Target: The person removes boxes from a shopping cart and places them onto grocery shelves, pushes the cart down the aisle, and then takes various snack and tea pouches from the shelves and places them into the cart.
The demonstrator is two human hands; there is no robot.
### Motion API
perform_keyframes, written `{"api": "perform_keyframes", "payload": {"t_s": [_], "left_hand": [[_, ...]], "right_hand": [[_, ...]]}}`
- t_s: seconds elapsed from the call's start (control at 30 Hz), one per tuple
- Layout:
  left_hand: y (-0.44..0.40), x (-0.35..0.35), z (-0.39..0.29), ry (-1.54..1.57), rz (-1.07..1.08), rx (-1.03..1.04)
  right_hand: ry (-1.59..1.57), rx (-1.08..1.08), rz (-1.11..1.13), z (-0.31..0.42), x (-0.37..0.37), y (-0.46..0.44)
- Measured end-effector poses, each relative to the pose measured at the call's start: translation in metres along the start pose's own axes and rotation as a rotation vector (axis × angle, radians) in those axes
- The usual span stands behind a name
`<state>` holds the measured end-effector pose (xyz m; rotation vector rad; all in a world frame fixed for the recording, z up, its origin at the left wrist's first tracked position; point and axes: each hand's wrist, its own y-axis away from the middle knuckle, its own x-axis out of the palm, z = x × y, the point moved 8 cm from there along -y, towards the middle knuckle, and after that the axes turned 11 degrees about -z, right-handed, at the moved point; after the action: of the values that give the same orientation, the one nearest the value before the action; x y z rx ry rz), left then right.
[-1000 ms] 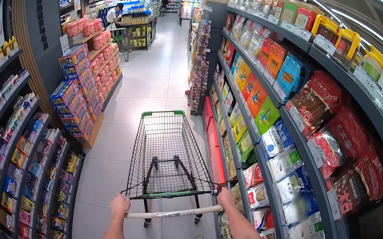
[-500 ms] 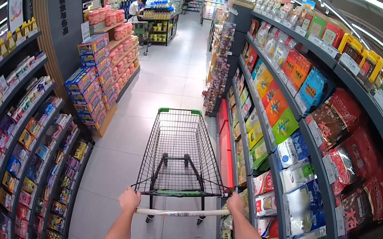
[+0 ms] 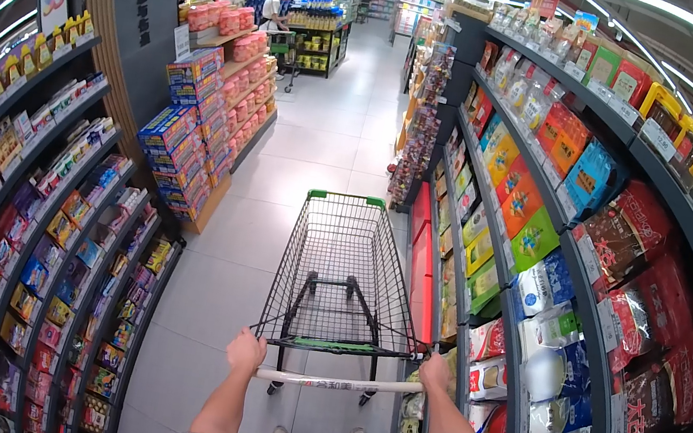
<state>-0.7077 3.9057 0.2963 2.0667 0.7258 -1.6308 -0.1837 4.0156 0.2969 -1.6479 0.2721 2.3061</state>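
A wire shopping cart [image 3: 347, 271] with green corner trim stands in front of me, and nothing shows in its basket. Its pale handle bar [image 3: 338, 384] runs across just ahead of my body. My left hand [image 3: 246, 350] is closed around the bar's left end. At the right end, close beside the shelving, my right hand [image 3: 434, 373] is wrapped round the bar.
Right, a long shelf [image 3: 502, 237] holds bagged goods and yellow-lidded jars. Left are a snack rack [image 3: 49, 260], stacked blue boxes [image 3: 187, 132] and pink packages [image 3: 245, 83]. Farther up the aisle floor [image 3: 332, 137], a person [image 3: 277, 11] is beside another cart [image 3: 285, 48].
The view has swung left, so the cart, shelves and far person appear farther right in the picture. Both hands have stayed closed on the bar.
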Motion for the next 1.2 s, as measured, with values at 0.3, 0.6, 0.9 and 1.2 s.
{"api": "perform_keyframes", "payload": {"t_s": [0.3,0.6,0.9,1.2], "left_hand": [[-0.005,0.002,-0.002,-0.047,0.022,0.017],[-0.011,-0.004,-0.007,-0.017,0.025,0.004],[-0.028,-0.001,-0.009,0.062,0.053,0.001],[-0.064,-0.003,-0.001,0.040,0.042,0.069]], "right_hand": [[-0.002,-0.031,-0.017,-0.001,0.005,-0.005],[0.003,0.003,-0.022,0.007,0.002,-0.008],[0.011,0.020,-0.042,0.029,-0.009,-0.014],[0.086,-0.037,-0.084,0.042,0.019,-0.017]]}}
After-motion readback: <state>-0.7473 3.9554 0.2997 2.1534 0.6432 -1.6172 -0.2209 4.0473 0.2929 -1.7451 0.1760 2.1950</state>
